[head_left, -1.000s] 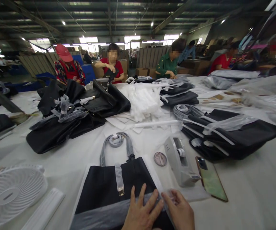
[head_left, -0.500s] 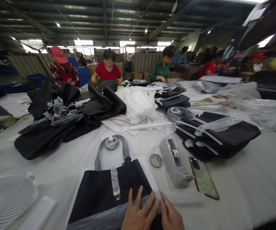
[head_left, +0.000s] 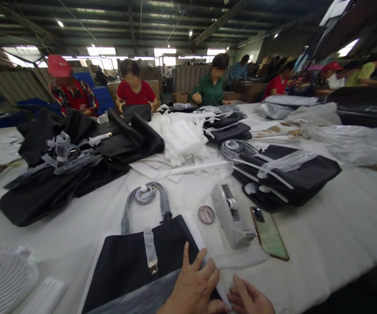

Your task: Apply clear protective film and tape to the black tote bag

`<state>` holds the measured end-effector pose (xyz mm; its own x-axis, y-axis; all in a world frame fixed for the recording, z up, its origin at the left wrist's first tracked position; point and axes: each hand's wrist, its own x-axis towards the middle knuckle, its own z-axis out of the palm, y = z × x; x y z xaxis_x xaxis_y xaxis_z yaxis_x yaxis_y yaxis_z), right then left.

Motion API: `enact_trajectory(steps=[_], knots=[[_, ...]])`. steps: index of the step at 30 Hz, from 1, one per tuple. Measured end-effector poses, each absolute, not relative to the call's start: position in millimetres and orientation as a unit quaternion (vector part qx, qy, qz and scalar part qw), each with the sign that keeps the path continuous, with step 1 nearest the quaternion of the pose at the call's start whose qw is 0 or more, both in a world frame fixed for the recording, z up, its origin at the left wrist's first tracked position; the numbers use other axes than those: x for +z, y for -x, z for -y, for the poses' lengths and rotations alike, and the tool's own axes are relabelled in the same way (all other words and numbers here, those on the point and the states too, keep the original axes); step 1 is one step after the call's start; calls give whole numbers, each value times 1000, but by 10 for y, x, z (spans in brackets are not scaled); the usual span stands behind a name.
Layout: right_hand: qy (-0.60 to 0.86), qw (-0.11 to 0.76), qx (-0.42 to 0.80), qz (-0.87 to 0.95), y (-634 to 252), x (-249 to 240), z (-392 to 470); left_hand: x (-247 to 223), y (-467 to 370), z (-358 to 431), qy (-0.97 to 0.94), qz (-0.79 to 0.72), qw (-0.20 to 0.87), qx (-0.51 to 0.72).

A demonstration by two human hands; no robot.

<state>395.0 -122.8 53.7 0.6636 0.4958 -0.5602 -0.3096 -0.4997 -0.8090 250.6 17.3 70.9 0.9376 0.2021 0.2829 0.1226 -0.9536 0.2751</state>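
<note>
- The white padded table (head_left: 322, 244) is stretching away from me, wide and crowded; people are sitting along its far edge, one in a red shirt (head_left: 134, 92) and one in a green top (head_left: 209, 90).
- A heap of black bags (head_left: 60, 174) is lying to my left, wrapped in places with clear film; another black bag in plastic (head_left: 293, 176) is lying to my right; a pile of white foam sheets (head_left: 183, 137) is sitting between them, farther off.
- The black handbag (head_left: 132, 261) is lying flat right in front of me on a white sheet, its wrapped grey handles (head_left: 145, 198) pointing away from me and a clear plastic film crossing its near end.
- A white fan (head_left: 1, 279) is showing at the lower left edge.
- My left hand (head_left: 193, 285) is resting flat on the handbag's near right corner, fingers spread and grasping nothing.
- My right hand (head_left: 249, 298) is lying just beside it at the bag's edge, fingers loose and open on the film.
- A white tape dispenser (head_left: 229, 216) is standing just past my hands; a phone (head_left: 268, 233) is lying beside it on the right; a small round disc (head_left: 206, 214) is lying on its left.
</note>
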Motion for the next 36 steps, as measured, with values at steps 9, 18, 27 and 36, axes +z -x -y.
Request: enact_trajectory(steps=[9, 18, 27, 36], knots=[[672, 650, 348, -65, -4079, 572, 709, 632, -2630, -232, -979, -52, 120, 155], [667, 685, 286, -62, -4168, 567, 755, 682, -2630, -220, -982, -58, 81, 164], [660, 689, 283, -96, -4348, 664, 650, 774, -2627, -281, -983, -55, 70, 163], [850, 394, 83, 339, -4451, 981, 959, 810, -2579, -261, -961, -110, 210, 144]])
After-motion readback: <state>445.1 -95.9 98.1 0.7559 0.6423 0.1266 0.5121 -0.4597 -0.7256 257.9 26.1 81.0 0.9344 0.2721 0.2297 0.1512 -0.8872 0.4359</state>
